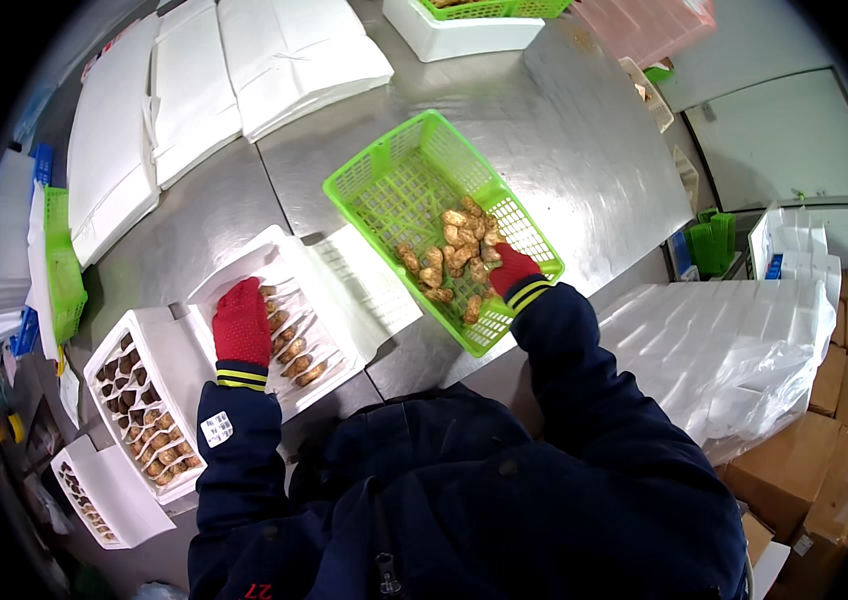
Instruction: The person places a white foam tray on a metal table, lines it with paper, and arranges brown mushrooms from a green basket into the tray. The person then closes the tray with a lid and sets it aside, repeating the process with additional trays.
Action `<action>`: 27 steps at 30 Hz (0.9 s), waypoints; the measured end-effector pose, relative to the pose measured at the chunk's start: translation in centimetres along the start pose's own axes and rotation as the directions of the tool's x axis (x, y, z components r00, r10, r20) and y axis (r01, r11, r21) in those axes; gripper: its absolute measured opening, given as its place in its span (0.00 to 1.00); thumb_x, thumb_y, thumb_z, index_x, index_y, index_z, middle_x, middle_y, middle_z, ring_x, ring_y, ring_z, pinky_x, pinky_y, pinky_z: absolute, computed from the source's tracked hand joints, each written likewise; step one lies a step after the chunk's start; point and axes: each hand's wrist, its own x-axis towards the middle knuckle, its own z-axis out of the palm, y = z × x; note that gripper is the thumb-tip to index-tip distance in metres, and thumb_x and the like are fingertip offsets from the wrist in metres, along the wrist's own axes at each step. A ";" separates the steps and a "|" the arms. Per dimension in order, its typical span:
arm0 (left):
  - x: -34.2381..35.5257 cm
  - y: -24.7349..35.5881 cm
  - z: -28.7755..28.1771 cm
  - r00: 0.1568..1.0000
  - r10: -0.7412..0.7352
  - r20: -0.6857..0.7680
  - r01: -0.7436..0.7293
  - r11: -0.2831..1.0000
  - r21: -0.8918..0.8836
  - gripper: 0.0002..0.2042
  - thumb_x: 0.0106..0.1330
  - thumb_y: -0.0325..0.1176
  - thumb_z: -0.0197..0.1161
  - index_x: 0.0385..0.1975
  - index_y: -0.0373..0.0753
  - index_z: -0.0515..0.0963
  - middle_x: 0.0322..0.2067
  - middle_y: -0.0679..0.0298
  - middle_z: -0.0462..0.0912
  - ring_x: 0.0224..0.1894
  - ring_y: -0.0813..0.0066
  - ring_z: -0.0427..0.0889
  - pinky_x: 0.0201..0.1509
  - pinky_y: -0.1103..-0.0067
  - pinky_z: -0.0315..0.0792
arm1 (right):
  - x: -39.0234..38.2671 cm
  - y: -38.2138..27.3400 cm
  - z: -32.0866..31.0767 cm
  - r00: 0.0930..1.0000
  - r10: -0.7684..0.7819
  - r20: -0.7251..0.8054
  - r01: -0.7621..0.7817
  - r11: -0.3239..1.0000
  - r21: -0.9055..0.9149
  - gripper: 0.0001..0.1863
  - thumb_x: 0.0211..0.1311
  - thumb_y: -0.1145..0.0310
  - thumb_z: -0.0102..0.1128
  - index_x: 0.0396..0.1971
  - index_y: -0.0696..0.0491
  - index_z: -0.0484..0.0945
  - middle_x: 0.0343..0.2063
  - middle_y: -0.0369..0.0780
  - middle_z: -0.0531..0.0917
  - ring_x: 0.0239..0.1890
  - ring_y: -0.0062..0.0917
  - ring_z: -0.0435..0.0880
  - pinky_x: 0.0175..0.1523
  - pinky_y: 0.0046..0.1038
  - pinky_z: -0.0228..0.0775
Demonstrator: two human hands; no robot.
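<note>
My right hand, in a red knit glove, reaches over the near right rim of a bright green plastic basket. Its fingers close on a knobbly tan-brown mushroom at the edge of a loose pile of mushrooms. On the left, my left hand, gloved the same way, rests inside a white foam box. A row of similar mushrooms lies there between white paper folds. The left fingertips point down and are hidden, so what they hold does not show.
Left of my left hand stands a filled foam box, with a smaller-looking one beyond it. White paper stacks lie at the table's far left. A white tub stands at the back. Plastic-wrapped foam boxes and cardboard cartons are at right.
</note>
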 end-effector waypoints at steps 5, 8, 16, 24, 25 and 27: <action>0.4 0.2 0.2 0.999 -0.046 -0.004 0.045 0.998 -0.053 0.12 0.64 0.32 0.51 0.45 0.39 0.74 0.43 0.54 0.79 0.47 0.55 0.76 0.51 0.65 0.70 | 0.6 -4.5 0.7 0.922 -0.383 -0.058 0.350 0.759 0.548 0.20 0.53 0.75 0.53 0.49 0.50 0.74 0.35 0.46 0.82 0.38 0.40 0.81 0.43 0.34 0.72; 0.2 0.3 -0.2 0.999 -0.036 -0.013 0.035 0.998 -0.055 0.12 0.64 0.32 0.51 0.46 0.40 0.74 0.43 0.55 0.79 0.46 0.54 0.76 0.50 0.65 0.70 | 2.3 -5.0 -2.2 0.929 -0.265 -0.258 0.369 0.622 0.691 0.23 0.54 0.79 0.52 0.52 0.48 0.73 0.36 0.38 0.81 0.33 0.27 0.81 0.40 0.25 0.72; 0.4 0.7 -0.2 0.999 -0.047 -0.024 0.045 0.995 -0.090 0.12 0.63 0.31 0.52 0.44 0.38 0.74 0.43 0.53 0.79 0.46 0.53 0.76 0.51 0.65 0.69 | 4.3 3.7 -6.6 0.994 -0.111 -0.003 0.106 0.939 0.326 0.13 0.54 0.64 0.54 0.38 0.50 0.81 0.33 0.45 0.83 0.38 0.38 0.82 0.46 0.33 0.73; 0.4 0.6 -0.3 0.999 -0.033 -0.013 0.031 0.994 -0.108 0.12 0.63 0.30 0.52 0.44 0.36 0.74 0.43 0.51 0.79 0.47 0.52 0.75 0.52 0.65 0.68 | 4.4 -2.6 -2.7 0.950 -0.310 0.042 0.196 0.694 0.693 0.22 0.48 0.79 0.56 0.47 0.53 0.77 0.39 0.41 0.83 0.41 0.28 0.82 0.45 0.26 0.73; 0.1 0.3 -0.3 0.999 -0.034 -0.027 0.032 0.995 -0.090 0.12 0.63 0.30 0.52 0.45 0.36 0.74 0.43 0.51 0.78 0.47 0.52 0.75 0.52 0.66 0.68 | 4.7 -3.4 -3.5 0.963 -0.254 0.085 0.095 0.623 0.776 0.24 0.47 0.83 0.55 0.49 0.54 0.76 0.40 0.39 0.82 0.40 0.24 0.81 0.44 0.23 0.73; 0.3 0.4 -0.4 1.000 0.004 -0.016 -0.005 0.996 -0.087 0.12 0.63 0.30 0.52 0.45 0.37 0.74 0.44 0.51 0.78 0.47 0.52 0.75 0.53 0.66 0.68 | 5.1 -2.1 -4.9 0.964 -0.254 -0.078 0.235 0.682 0.693 0.22 0.49 0.82 0.55 0.48 0.54 0.76 0.39 0.40 0.82 0.40 0.25 0.81 0.44 0.24 0.73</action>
